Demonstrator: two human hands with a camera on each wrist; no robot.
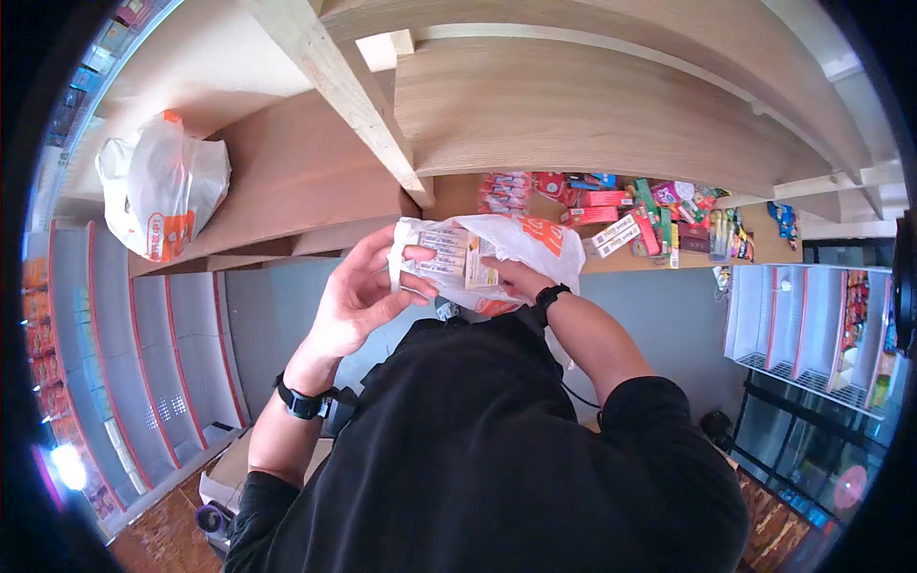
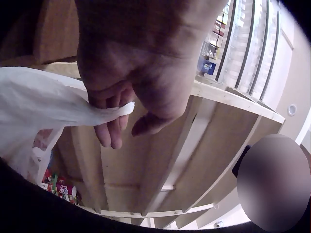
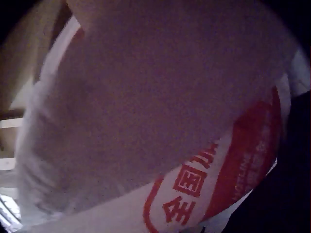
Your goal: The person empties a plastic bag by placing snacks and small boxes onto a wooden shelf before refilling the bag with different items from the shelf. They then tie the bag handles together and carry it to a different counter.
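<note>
From here I see a wooden shelf (image 1: 611, 260) at upper right of the head view, bearing a heap of colorful packets and boxes (image 1: 659, 215); at upper left, a white-and-orange plastic bag (image 1: 158, 196) rests on wood.

The white bag (image 1: 564, 250) with orange print is gaping open, and inside it small pale boxes (image 1: 442, 252) are lying close together, side by side.

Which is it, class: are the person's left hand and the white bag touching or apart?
Touching. The left wrist view shows it: the handle of the white bag lies across the fingers of the left hand, with no gap.
</note>
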